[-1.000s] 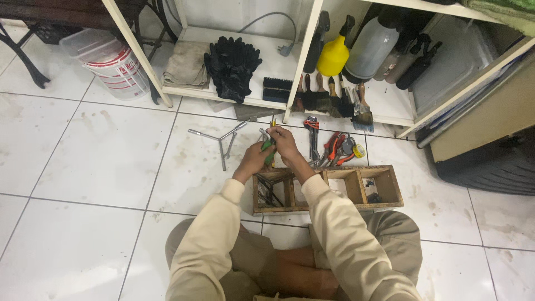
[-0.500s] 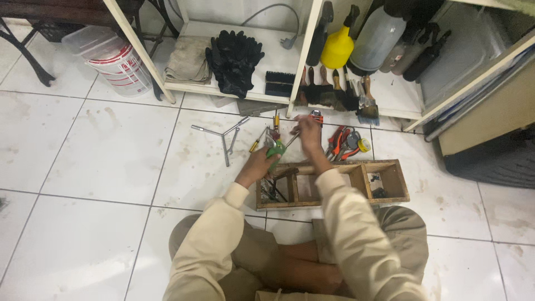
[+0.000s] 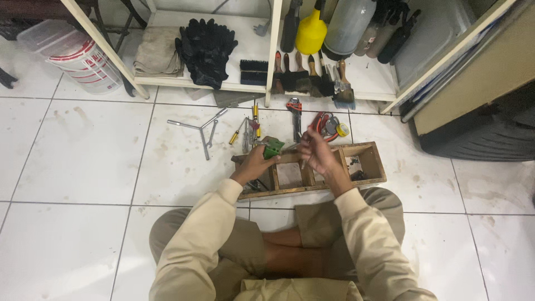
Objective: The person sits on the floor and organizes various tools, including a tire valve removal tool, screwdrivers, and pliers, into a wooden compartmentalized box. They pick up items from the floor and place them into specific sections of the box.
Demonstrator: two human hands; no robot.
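I sit cross-legged on the white tiled floor before a wooden compartment box (image 3: 374,165). My left hand (image 3: 257,163) grips a small green tool (image 3: 273,148) above the box's left end. Just to its right, my right hand (image 3: 315,150) is blurred, its fingers closed around something thin next to the green tool; I cannot make out what. Small tools lie in the box's left and right compartments.
Loose tools lie on the floor beyond the box: a three-way wrench (image 3: 202,127), screwdrivers (image 3: 255,119), hex keys (image 3: 294,109), red pliers (image 3: 322,124). The white shelf (image 3: 167,81) behind holds black gloves (image 3: 206,47), paintbrushes (image 3: 310,81), a yellow bottle (image 3: 311,32). A plastic tub (image 3: 83,59) stands far left.
Both hands have drawn back from over the floor tools to above the box, the left still holding the green tool. The camera has tilted and closed in.
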